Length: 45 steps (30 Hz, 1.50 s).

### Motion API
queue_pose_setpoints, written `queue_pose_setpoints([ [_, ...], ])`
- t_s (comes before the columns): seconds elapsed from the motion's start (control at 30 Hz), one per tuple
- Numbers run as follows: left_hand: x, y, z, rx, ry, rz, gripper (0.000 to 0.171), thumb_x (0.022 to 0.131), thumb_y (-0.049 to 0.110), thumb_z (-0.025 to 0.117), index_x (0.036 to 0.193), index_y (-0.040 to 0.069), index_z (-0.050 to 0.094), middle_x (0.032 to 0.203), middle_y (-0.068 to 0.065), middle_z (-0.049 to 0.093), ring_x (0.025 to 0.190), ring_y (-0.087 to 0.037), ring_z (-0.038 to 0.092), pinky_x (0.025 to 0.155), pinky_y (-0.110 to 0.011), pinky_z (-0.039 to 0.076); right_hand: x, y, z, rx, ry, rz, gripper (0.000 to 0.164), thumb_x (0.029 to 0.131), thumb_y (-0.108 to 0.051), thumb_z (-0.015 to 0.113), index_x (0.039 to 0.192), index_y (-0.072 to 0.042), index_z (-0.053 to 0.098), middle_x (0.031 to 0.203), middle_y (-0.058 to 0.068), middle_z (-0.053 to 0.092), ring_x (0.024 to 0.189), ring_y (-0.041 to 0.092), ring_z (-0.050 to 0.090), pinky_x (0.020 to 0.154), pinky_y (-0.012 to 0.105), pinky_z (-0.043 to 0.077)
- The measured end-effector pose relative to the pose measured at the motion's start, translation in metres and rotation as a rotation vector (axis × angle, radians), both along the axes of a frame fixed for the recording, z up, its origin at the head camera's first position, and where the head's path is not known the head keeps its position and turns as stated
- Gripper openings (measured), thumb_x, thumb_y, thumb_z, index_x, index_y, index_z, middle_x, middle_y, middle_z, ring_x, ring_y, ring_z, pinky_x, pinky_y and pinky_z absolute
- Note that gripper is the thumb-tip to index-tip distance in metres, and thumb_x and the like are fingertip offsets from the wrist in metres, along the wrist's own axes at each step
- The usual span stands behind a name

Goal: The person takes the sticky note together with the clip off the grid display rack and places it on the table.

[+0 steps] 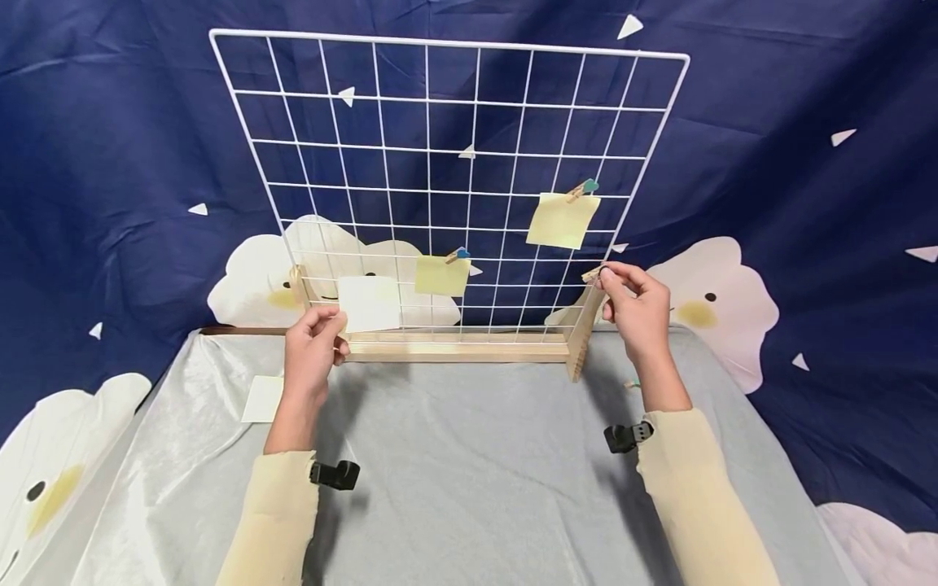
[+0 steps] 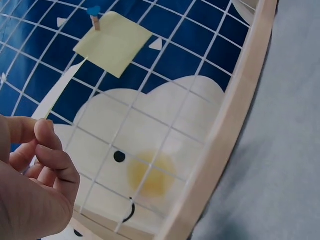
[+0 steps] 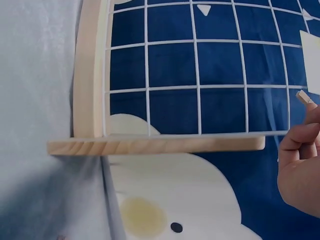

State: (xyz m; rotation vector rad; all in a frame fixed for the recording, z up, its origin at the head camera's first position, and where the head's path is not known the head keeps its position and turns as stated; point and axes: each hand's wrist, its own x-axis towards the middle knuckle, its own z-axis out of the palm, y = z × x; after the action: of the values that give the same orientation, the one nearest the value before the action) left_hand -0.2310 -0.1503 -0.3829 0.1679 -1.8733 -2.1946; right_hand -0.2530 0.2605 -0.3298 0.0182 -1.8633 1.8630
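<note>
Two yellow paper squares (image 1: pixel 563 220) hang clipped to the white wire grid panel (image 1: pixel 449 42) in the head view, apparently finished, while the left hand (image 1: pixel 311 350) pinches a white paper square (image 1: pixel 370 303) at the panel's lower left, the right hand (image 1: pixel 641 313) pinches a wooden clothespin (image 1: pixel 590 276) by its right edge, and another pale square (image 1: pixel 261 399) lies on the gray cloth (image 1: pixel 454 472). Left wrist view: the pinched sheet, nearly edge-on, shows no clothespin, so its fastening seems outstanding. Right wrist view: the clothespin's tip stands near the wires; whether it touches them cannot be told.
</note>
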Motion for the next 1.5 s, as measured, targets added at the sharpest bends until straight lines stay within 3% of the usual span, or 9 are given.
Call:
queue_pose_setpoints([
  [0.33, 0.002, -0.007, -0.016, -0.038, -0.054, 0.003, 0.014, 0.101, 0.01, 0.061, 0.113, 0.002, 0.062, 0.08, 0.0, 0.056, 0.053, -0.006, 0.052, 0.047, -0.018, 0.039, 0.0, 0.022, -0.022, -0.101, -0.07, -0.024, 0.015, 0.096, -0.004, 0.069, 0.108, 0.005, 0.07, 0.074, 0.0, 0.067, 0.042, 0.005, 0.048, 0.041, 0.016, 0.039],
  [0.7, 0.009, -0.014, -0.026, -0.077, -0.103, -0.005, 0.021, 0.102, 0.013, 0.061, 0.118, -0.001, 0.06, 0.081, 0.002, 0.058, 0.054, -0.007, 0.053, 0.049, -0.02, 0.04, 0.005, 0.032, -0.035, -0.07, -0.174, -0.045, 0.026, 0.098, -0.01, 0.068, 0.117, 0.008, 0.065, 0.076, -0.001, 0.067, 0.044, 0.005, 0.049, 0.042, 0.016, 0.041],
  [1.07, 0.01, -0.023, -0.038, -0.084, -0.137, -0.02, 0.025, 0.102, 0.012, 0.061, 0.122, -0.003, 0.058, 0.079, 0.008, 0.058, 0.052, -0.006, 0.052, 0.048, -0.02, 0.039, 0.005, 0.037, -0.046, -0.057, -0.2, -0.066, 0.028, 0.098, -0.009, 0.067, 0.12, 0.009, 0.064, 0.074, -0.003, 0.067, 0.043, 0.005, 0.05, 0.043, 0.016, 0.042],
  [1.33, 0.014, -0.029, -0.05, -0.138, -0.188, -0.049, 0.026, 0.102, 0.014, 0.06, 0.122, -0.003, 0.058, 0.079, 0.007, 0.059, 0.054, -0.006, 0.053, 0.05, -0.022, 0.039, 0.007, 0.045, -0.057, -0.033, -0.215, -0.068, 0.027, 0.099, -0.009, 0.066, 0.12, 0.007, 0.065, 0.073, -0.006, 0.066, 0.043, 0.004, 0.05, 0.043, 0.015, 0.041],
  [1.5, 0.015, -0.032, -0.058, -0.143, -0.209, -0.047, 0.025, 0.102, 0.014, 0.06, 0.121, -0.002, 0.058, 0.076, 0.008, 0.059, 0.054, -0.006, 0.053, 0.05, -0.021, 0.04, 0.009, 0.05, -0.065, -0.027, -0.235, -0.068, 0.013, 0.099, -0.009, 0.066, 0.111, -0.004, 0.068, 0.074, -0.005, 0.068, 0.043, 0.005, 0.05, 0.043, 0.016, 0.041],
])
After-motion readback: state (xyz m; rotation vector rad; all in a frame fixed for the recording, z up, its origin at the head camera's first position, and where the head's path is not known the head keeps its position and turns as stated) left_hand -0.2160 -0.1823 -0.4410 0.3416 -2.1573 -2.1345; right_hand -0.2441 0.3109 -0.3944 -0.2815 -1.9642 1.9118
